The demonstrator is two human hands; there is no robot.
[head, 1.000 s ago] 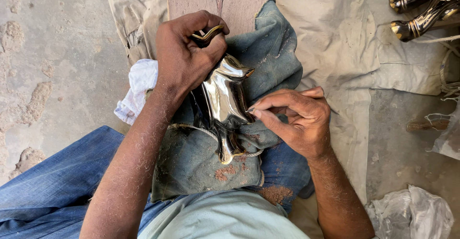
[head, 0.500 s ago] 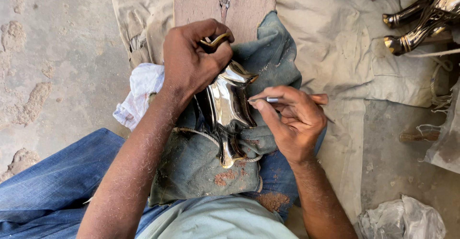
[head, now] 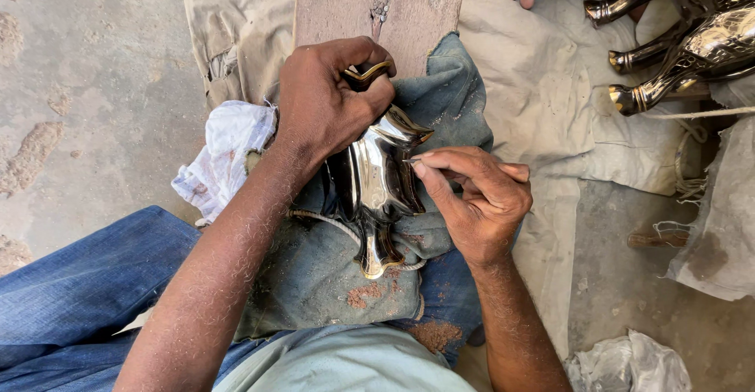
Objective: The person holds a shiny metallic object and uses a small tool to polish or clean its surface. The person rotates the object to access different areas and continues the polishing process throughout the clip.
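A shiny metal piece (head: 377, 184) is gripped at its far end by the left hand (head: 326, 97) and rested on worn denim cloth (head: 314, 274) over a wooden plank (head: 346, 3). A thin tool (head: 412, 160) is pinched against it by the right hand (head: 472, 199). Pale sheeting (head: 535, 117) covers the concrete floor (head: 86, 85) to the right.

The metal piece (head: 377, 180) is mirror-glossy dark metal with brass-coloured edges, lying on worn, stained blue denim cloth (head: 330, 282). The plank (head: 377, 3) beyond is rough, cracked wood. Far right, metal figures (head: 684, 38) shine polished on matt beige cloth (head: 543, 93); the floor (head: 86, 85) is rough concrete.
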